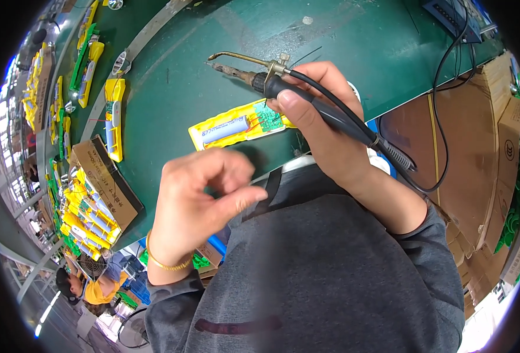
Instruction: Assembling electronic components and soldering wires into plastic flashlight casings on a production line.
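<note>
My right hand [330, 138] is wrapped around the black handle of a soldering iron [333, 116], its tip pointing left above the table. A thin curved brass tube [236, 56] is clamped alongside the tip, and a black cable runs back from it. Below the iron, a yellow plastic housing [198, 136] lies on the green table with a blue-grey cylindrical battery [227, 129] and a green circuit board [270, 119] inside; red wires lie between them. Just nearer than the housing hovers my left hand [204, 197], fingers loosely curled and slightly blurred, thumb apart. Nothing shows in it.
Another yellow housing [114, 123] lies to the left, beside a cardboard box [125, 194] of similar filled housings. More housings line the far left. A loose black cable [445, 135] hangs at right, by cardboard [466, 159]. A blue device [448, 17] stands far right. A person in yellow [101, 288] sits lower left.
</note>
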The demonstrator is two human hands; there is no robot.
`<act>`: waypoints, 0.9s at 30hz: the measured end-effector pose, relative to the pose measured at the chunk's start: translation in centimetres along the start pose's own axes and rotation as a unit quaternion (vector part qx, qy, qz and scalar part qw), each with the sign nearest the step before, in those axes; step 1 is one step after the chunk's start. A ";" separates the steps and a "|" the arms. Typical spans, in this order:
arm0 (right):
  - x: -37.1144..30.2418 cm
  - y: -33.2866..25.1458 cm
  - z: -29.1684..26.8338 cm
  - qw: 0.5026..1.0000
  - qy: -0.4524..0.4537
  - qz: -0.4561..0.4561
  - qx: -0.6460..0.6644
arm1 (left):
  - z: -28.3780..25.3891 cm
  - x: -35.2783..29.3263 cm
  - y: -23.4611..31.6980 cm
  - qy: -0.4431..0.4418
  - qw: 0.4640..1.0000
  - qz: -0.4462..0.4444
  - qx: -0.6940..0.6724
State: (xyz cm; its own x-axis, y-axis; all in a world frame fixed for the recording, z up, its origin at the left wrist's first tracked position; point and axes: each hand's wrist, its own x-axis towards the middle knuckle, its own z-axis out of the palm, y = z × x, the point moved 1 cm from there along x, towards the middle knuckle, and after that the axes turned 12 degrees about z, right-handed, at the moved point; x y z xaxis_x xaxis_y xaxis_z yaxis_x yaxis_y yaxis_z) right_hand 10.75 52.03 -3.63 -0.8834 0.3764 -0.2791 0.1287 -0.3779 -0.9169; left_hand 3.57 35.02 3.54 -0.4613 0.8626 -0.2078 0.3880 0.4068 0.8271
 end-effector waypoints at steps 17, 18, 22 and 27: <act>-3.9 -3.5 -6.7 0.999 0.040 -0.002 0.027 | 2.3 4.5 -2.1 0.108 0.987 0.081 0.083; -4.0 -3.4 -7.2 1.000 0.015 0.000 -0.005 | 2.3 4.7 -2.1 0.116 0.983 0.102 0.096; -4.1 -3.5 -8.0 1.000 0.026 0.000 -0.001 | 2.4 5.2 -1.4 0.100 0.977 0.119 0.146; -3.8 -3.5 -9.0 0.989 0.025 0.005 -0.143 | 2.0 5.9 -0.8 0.063 0.977 0.105 0.174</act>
State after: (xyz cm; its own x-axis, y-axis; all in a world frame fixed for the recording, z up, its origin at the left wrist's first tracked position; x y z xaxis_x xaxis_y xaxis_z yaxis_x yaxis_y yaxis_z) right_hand 17.69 59.52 -1.96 -0.8592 0.4175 -0.2958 0.2663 -0.1288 -0.9552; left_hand 2.18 40.40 0.61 -0.4275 0.9035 0.0312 0.7230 0.3209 0.6118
